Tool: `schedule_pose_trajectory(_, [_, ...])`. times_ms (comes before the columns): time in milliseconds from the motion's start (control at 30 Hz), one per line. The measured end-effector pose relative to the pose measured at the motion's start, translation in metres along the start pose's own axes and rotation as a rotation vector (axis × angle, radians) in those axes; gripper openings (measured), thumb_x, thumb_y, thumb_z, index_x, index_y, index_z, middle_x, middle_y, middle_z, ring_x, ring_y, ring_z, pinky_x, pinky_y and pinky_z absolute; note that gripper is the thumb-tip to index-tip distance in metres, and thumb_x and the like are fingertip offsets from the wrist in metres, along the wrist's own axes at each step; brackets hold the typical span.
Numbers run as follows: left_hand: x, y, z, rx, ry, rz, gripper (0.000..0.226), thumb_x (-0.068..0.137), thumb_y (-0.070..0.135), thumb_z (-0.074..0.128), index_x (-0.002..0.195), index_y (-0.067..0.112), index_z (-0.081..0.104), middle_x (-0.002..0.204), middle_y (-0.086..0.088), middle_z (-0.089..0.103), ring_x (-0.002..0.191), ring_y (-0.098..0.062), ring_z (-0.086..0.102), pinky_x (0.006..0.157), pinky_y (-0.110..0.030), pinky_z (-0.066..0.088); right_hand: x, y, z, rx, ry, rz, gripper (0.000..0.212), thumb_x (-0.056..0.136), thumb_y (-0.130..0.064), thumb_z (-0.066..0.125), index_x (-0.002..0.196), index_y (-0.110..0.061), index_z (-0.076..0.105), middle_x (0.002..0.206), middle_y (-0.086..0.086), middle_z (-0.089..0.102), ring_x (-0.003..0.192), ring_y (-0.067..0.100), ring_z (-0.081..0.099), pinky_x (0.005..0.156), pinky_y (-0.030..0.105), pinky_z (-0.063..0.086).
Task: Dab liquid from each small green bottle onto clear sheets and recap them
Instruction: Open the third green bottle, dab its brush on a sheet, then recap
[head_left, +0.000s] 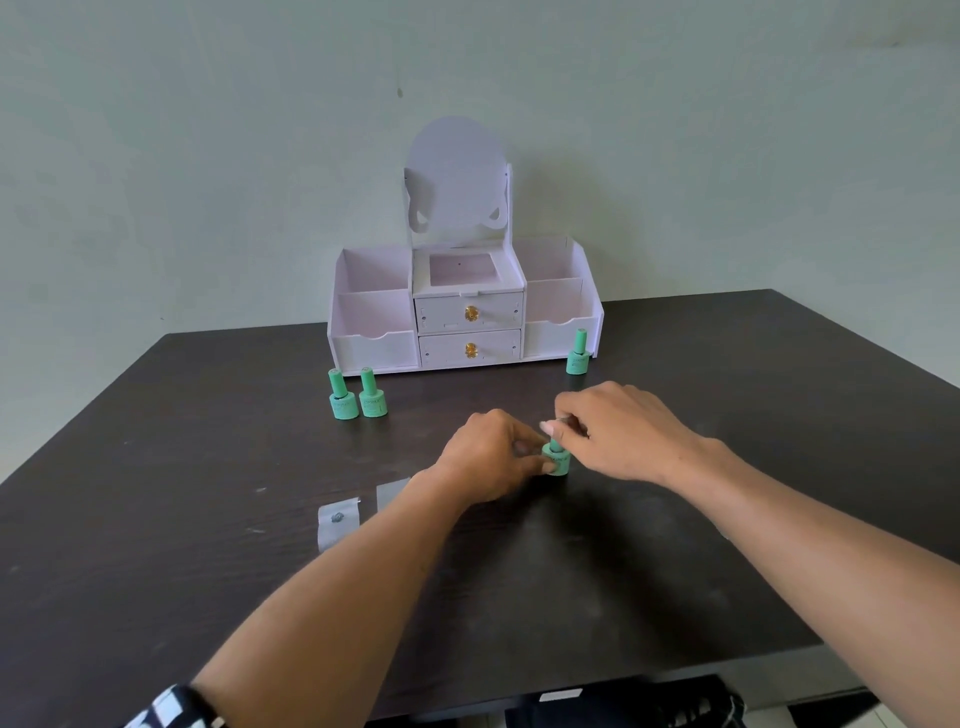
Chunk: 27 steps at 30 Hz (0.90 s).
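Note:
A small green bottle (558, 461) stands on the dark table (208, 441) near the middle. My left hand (493, 454) grips its body from the left. My right hand (618, 431) pinches its cap from above. Two more capped green bottles (344, 396) (372, 395) stand side by side at the left. A further one (577, 354) stands at the right, just before the organiser. Two clear sheets lie at the left front: one (337, 522) bears a dark dab, the other (392, 491) is partly hidden by my left forearm.
A pale pink desk organiser (467, 312) with two gold-knobbed drawers, open side bins and a round panel stands at the table's back edge against the wall. The table's front edge runs just below my forearms.

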<state>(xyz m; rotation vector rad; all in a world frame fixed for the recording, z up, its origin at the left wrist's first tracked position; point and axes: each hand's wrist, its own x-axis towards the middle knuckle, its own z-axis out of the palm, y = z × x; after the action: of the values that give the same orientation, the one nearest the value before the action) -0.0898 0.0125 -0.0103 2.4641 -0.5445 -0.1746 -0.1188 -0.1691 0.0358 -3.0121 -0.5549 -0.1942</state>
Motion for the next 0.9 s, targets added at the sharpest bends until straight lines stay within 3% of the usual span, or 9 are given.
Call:
schedule_pose_trajectory(133, [-0.009, 0.002, -0.018, 0.060, 0.007, -0.005, 0.054, 0.086, 0.046, 0.074, 0.135, 0.026, 0.064, 0.126, 0.002, 0.070, 0.103, -0.014, 0.067, 0.087, -0.033, 0.056, 0.010, -0.008, -0.011, -0.025, 0.043, 0.021, 0.037, 0.102, -0.051, 0.045, 0.074, -0.028, 0.050, 0.079, -0.007, 0.065, 0.070, 0.013, 0.062, 0.054, 0.029, 0.044])
schedule_pose_trajectory(200, [-0.019, -0.002, -0.037, 0.078, 0.049, -0.013, 0.057, 0.086, 0.047, 0.074, 0.136, 0.023, 0.063, 0.126, 0.003, 0.071, 0.109, -0.013, 0.067, 0.096, -0.035, 0.054, 0.018, -0.019, -0.021, 0.011, 0.068, 0.019, 0.039, 0.102, -0.050, 0.047, 0.072, -0.026, 0.050, 0.072, -0.008, 0.061, 0.067, 0.014, 0.060, 0.052, 0.028, 0.038])
schedule_pose_trajectory(367, [-0.055, -0.033, -0.092, 0.109, 0.173, -0.084, 0.036, 0.089, 0.040, 0.073, 0.120, 0.023, 0.073, 0.115, 0.004, 0.075, 0.100, -0.009, 0.069, 0.096, -0.034, 0.055, 0.057, -0.073, -0.037, 0.071, 0.069, -0.046, 0.040, 0.100, -0.049, 0.052, 0.077, -0.017, 0.060, 0.076, 0.000, 0.062, 0.071, 0.022, 0.061, 0.059, 0.034, 0.045])
schedule_pose_trajectory(600, [-0.096, -0.106, -0.139, 0.142, 0.282, -0.263, 0.022, 0.087, 0.041, 0.073, 0.102, 0.027, 0.080, 0.100, 0.006, 0.078, 0.089, -0.011, 0.071, 0.089, -0.038, 0.058, 0.124, -0.159, -0.023, 0.070, 0.029, -0.102, 0.032, 0.097, -0.044, 0.054, 0.082, -0.017, 0.065, 0.090, 0.006, 0.064, 0.083, 0.030, 0.061, 0.068, 0.036, 0.046])
schedule_pose_trajectory(800, [-0.102, -0.149, -0.143, 0.088, 0.272, -0.328, 0.021, 0.085, 0.044, 0.073, 0.100, 0.029, 0.079, 0.096, 0.010, 0.077, 0.090, -0.009, 0.071, 0.089, -0.039, 0.058, 0.158, -0.193, 0.004, 0.067, -0.008, -0.081, 0.026, 0.094, -0.043, 0.056, 0.085, -0.019, 0.058, 0.093, 0.005, 0.056, 0.091, 0.033, 0.060, 0.077, 0.037, 0.048])
schedule_pose_trajectory(900, [-0.098, -0.159, -0.142, 0.065, 0.248, -0.336, 0.022, 0.087, 0.042, 0.072, 0.103, 0.028, 0.079, 0.099, 0.009, 0.077, 0.090, -0.010, 0.070, 0.090, -0.040, 0.058, 0.167, -0.198, 0.011, 0.052, -0.026, -0.081, 0.028, 0.095, -0.045, 0.055, 0.086, -0.018, 0.055, 0.100, 0.008, 0.063, 0.093, 0.033, 0.061, 0.078, 0.040, 0.051])
